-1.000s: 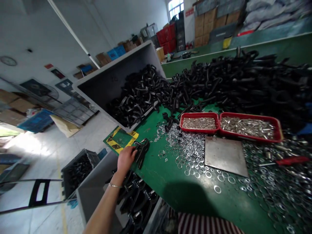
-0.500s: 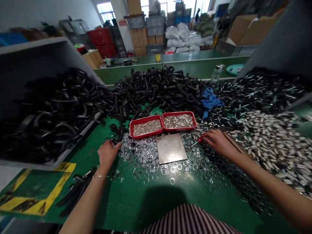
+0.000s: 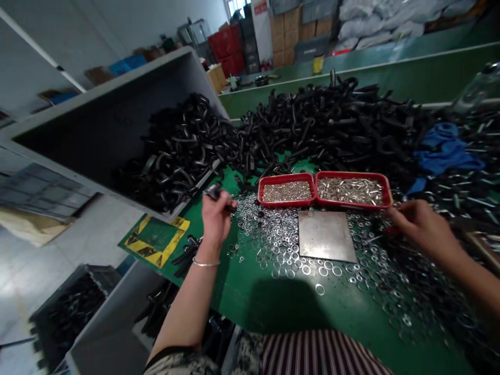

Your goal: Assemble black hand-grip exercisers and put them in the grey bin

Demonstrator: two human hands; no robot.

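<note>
Raised higher than earlier, left hand (image 3: 215,216) closed, gripping black part (image 3: 214,191) above green bench (image 3: 234,291); right hand (image 3: 420,225) pinched shut beside red tray (image 3: 353,204), over washers (image 3: 265,245), any held item unclear.

Daylight is let in by a window (image 3: 234,6) at the far end, and the pale floor (image 3: 27,255) at lower left is nearly washed out by it. A broad, soft shadow (image 3: 287,307) is cast across the green bench (image 3: 244,276). Small glints are thrown by the washers (image 3: 269,234), while detail is lost in the dim black pile (image 3: 312,125). Walls and edges are bowed by distortion toward the frame's sides, and the bottle (image 3: 478,86) at upper right seems slightly blurred.
</note>
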